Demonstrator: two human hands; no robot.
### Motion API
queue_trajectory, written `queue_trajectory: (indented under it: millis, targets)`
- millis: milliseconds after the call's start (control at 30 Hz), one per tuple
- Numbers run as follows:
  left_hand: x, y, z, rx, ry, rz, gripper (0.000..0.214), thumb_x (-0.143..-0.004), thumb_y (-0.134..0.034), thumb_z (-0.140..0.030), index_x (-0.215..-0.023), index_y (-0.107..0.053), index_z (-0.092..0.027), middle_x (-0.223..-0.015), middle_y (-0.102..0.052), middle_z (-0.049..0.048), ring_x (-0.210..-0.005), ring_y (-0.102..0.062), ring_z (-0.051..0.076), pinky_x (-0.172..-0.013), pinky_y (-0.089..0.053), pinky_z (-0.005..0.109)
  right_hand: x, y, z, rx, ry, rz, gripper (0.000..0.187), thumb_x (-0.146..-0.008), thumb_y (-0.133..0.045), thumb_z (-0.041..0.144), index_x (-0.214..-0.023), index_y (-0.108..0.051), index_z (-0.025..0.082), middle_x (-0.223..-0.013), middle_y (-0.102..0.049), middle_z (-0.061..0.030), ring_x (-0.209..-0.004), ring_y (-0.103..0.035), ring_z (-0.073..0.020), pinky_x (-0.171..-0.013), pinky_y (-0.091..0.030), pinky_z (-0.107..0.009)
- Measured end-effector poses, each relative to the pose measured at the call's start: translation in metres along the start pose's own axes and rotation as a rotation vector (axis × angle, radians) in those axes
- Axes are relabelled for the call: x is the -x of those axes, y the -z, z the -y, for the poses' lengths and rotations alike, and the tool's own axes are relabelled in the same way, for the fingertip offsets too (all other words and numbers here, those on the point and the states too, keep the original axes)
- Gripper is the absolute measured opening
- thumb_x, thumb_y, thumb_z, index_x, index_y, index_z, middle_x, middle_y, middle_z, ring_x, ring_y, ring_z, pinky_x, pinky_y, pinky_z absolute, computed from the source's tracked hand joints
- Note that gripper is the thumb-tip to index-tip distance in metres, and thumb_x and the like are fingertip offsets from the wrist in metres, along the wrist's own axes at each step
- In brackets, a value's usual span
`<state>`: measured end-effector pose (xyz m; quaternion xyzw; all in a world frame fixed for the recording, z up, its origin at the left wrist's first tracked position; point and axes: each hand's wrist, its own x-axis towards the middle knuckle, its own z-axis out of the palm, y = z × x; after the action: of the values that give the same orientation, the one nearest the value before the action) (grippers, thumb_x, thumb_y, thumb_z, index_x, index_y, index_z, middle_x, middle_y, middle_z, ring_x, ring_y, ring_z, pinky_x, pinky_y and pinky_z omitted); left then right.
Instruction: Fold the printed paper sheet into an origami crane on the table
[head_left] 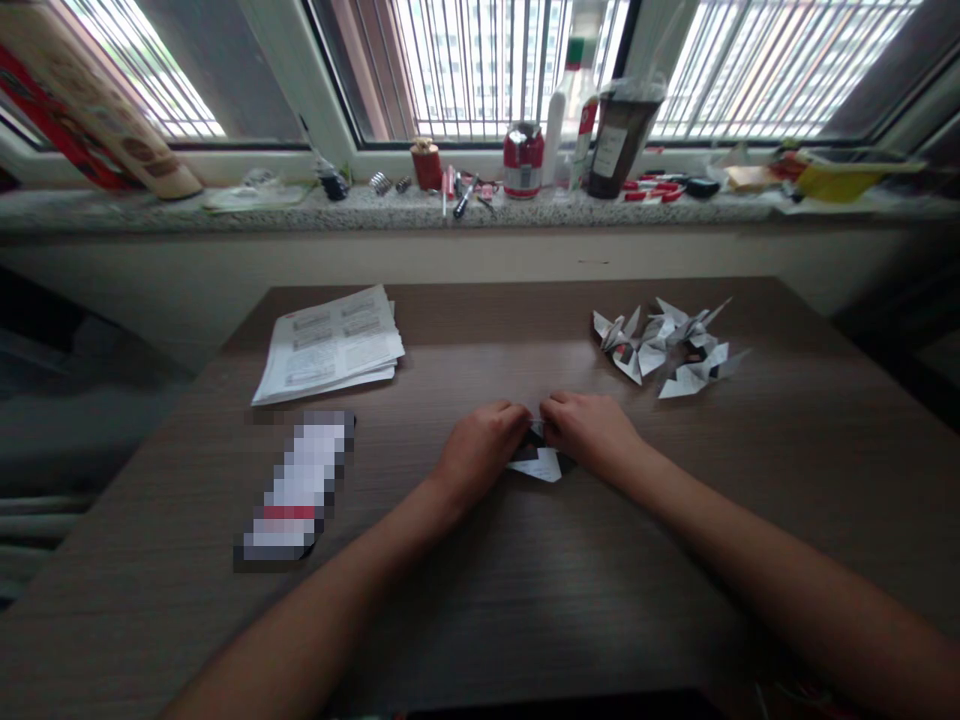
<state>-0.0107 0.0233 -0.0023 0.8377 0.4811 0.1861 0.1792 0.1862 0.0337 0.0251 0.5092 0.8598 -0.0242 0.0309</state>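
A small piece of folded printed paper (541, 465), white with dark patches, lies on the table between my hands. My left hand (487, 440) is closed at its left side, the fingertips pressed on its upper edge. My right hand (589, 425) is closed on the upper right side, its knuckles almost meeting the left ones. The fingers cover the top of the paper. Beyond my right hand sits a cluster of several folded paper figures (664, 345) with pointed tips, made of similar printed paper.
A stack of printed sheets (330, 345) lies at the table's back left, and a blurred-out phone-shaped object (296, 485) is nearer me. On the window sill (277, 220) stand a red can (523, 160), a dark cup (619, 140) and a yellow container (840, 180), among small items.
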Motion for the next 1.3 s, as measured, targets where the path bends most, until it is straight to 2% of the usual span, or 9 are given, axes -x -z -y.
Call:
queue_trajectory:
  millis: [167,300,600,867,1000,1133,1300]
  targets:
    - [0.0,-0.001,0.0,-0.01,0.001,0.003,0.015,-0.106,-0.059,-0.023,-0.099,-0.072,-0.019,-0.096,-0.072,0.0049,-0.087,-0.07,0.02,-0.075,-0.048,0.027,0.0,-0.002,0.0,-0.012,-0.013,-0.007,0.012,-0.098,-0.06,0.025,-0.1,-0.071,0.02,-0.103,-0.076,-0.0077,-0.084,-0.072,-0.0222,-0.058,-0.03,-0.029]
    - [0.001,-0.002,0.002,-0.016,-0.004,0.0,0.014,-0.106,-0.06,-0.024,-0.099,-0.071,-0.02,-0.096,-0.072,0.0046,-0.087,-0.069,0.019,-0.074,-0.048,0.027,0.002,-0.002,-0.003,-0.045,-0.017,-0.012,0.012,-0.099,-0.06,0.028,-0.1,-0.071,0.021,-0.103,-0.075,-0.0061,-0.083,-0.071,-0.021,-0.059,-0.031,-0.03]
    - [0.001,0.0,0.003,-0.026,-0.018,-0.002,0.018,-0.108,-0.058,-0.026,-0.098,-0.071,-0.02,-0.095,-0.071,0.0045,-0.082,-0.068,0.018,-0.07,-0.046,0.027,0.022,0.007,-0.021,-0.245,0.085,-0.097,0.015,-0.103,-0.059,0.025,-0.111,-0.071,0.02,-0.107,-0.074,-0.0071,-0.093,-0.069,-0.0208,-0.074,-0.042,-0.03]
    - [0.002,0.0,0.004,-0.038,-0.039,0.008,0.015,-0.106,-0.059,-0.025,-0.099,-0.071,-0.02,-0.097,-0.07,0.0045,-0.084,-0.067,0.019,-0.071,-0.046,0.026,0.038,-0.009,-0.034,-0.41,0.186,-0.211,0.022,-0.105,-0.058,0.033,-0.117,-0.07,0.019,-0.111,-0.072,-0.0086,-0.098,-0.07,-0.0221,-0.085,-0.052,-0.034]
    - [0.002,-0.001,0.005,-0.043,-0.055,0.019,0.014,-0.106,-0.059,-0.026,-0.1,-0.07,-0.02,-0.098,-0.069,0.0047,-0.084,-0.067,0.019,-0.072,-0.048,0.027,0.042,-0.018,-0.04,-0.463,0.199,-0.231,0.02,-0.104,-0.06,0.028,-0.12,-0.069,0.019,-0.116,-0.071,-0.0094,-0.104,-0.069,-0.0231,-0.089,-0.053,-0.036]
    - [0.0,-0.003,0.009,-0.014,-0.169,0.03,0.016,-0.106,-0.061,-0.03,-0.117,-0.067,-0.022,-0.11,-0.068,0.0056,-0.093,-0.068,0.019,-0.08,-0.051,0.029,0.043,-0.027,-0.043,-0.47,0.206,-0.235,0.017,-0.104,-0.059,0.024,-0.116,-0.069,0.019,-0.112,-0.071,-0.0094,-0.102,-0.069,-0.0226,-0.088,-0.054,-0.037]
    - [0.0,-0.002,0.018,0.018,-0.385,0.125,0.018,-0.105,-0.063,-0.03,-0.121,-0.069,-0.025,-0.127,-0.063,0.008,-0.103,-0.066,0.02,-0.091,-0.053,0.032,0.046,-0.037,-0.046,-0.449,0.231,-0.25,0.018,-0.104,-0.057,0.022,-0.117,-0.069,0.019,-0.115,-0.07,-0.0112,-0.106,-0.068,-0.0242,-0.092,-0.055,-0.04]
